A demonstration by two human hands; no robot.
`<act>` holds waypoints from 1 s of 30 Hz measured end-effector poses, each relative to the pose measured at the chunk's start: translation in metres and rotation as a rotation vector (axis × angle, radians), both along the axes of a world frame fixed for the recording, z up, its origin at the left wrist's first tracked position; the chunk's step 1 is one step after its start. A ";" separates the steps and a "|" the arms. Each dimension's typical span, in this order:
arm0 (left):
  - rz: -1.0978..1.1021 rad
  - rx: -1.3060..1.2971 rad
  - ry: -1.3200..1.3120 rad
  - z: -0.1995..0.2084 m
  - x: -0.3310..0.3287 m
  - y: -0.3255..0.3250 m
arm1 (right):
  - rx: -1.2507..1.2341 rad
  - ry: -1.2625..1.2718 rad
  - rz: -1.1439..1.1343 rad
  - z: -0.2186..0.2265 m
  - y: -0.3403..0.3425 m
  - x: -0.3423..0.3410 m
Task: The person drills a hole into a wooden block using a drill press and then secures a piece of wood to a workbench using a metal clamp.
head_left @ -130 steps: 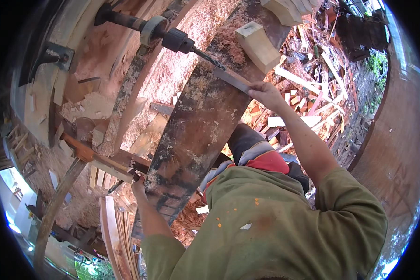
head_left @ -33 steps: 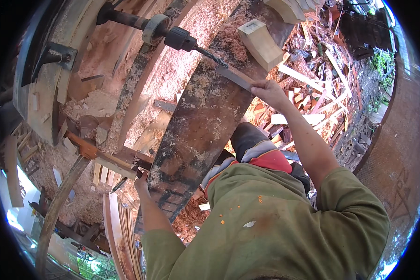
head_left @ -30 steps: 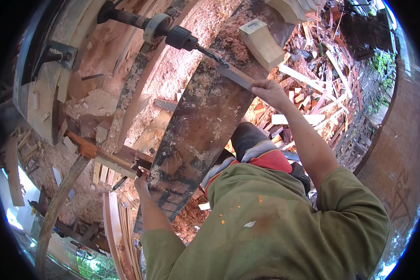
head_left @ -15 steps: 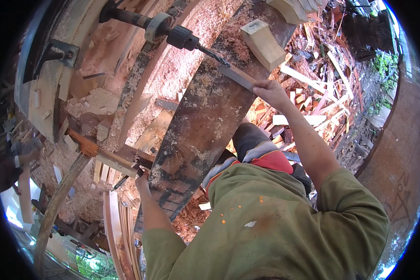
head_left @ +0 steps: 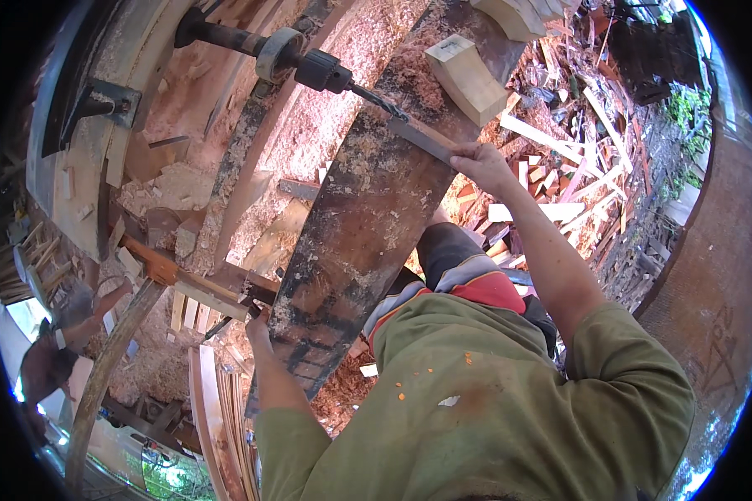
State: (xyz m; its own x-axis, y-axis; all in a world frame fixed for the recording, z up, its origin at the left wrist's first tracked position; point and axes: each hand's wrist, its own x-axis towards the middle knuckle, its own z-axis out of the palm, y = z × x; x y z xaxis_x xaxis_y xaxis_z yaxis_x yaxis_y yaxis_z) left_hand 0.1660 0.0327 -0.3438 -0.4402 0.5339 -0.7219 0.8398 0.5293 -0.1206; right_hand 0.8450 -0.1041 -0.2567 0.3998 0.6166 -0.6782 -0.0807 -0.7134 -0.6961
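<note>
My right hand (head_left: pixel 479 167) pinches the near end of a narrow wooden strip (head_left: pixel 426 138) with a grey side face. The strip's far end meets the tip of a drill bit (head_left: pixel 380 101), fixed in a dark chuck (head_left: pixel 322 71) on a horizontal shaft. Whether the bit has entered the wood, I cannot tell. Below lies a broad, dark, worn board (head_left: pixel 368 200) strewn with shavings. At its left edge my left hand (head_left: pixel 260 326) is closed around the dark end of a wooden bar (head_left: pixel 209 292).
A pale curved wood block (head_left: pixel 468 79) rests on the board's far end, with more blocks (head_left: pixel 514 17) behind. Offcuts (head_left: pixel 551 179) and shavings cover the ground at right. A slanting pole (head_left: pixel 113 376) stands at left, near another person (head_left: pixel 54 351). Long slats (head_left: pixel 217 417) lean beside my left arm.
The other person at the left has come further into view, an arm stretched out. My hands, the strip and the drill bit keep nearly the same places, with a slight shift of the whole view.
</note>
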 end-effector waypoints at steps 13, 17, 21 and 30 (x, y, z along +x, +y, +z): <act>-0.028 -0.020 0.031 0.010 0.020 0.006 | 0.017 0.007 0.012 -0.001 0.000 -0.002; 0.103 0.028 -0.075 0.002 0.014 0.002 | 0.042 0.023 0.017 -0.004 -0.003 0.000; 0.119 0.060 -0.084 -0.010 -0.015 -0.005 | 0.034 0.042 0.002 0.002 0.002 -0.003; 0.112 0.183 -0.058 -0.004 0.008 -0.004 | 0.023 0.051 0.023 -0.001 0.000 0.004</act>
State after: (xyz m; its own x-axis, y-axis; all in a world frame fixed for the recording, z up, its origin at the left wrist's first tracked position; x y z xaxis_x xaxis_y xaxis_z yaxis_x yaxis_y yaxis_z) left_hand 0.1741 0.0291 -0.3475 -0.4646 0.6083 -0.6435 0.7771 0.6285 0.0331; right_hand 0.8490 -0.1042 -0.2579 0.3509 0.6410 -0.6826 -0.1006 -0.6990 -0.7081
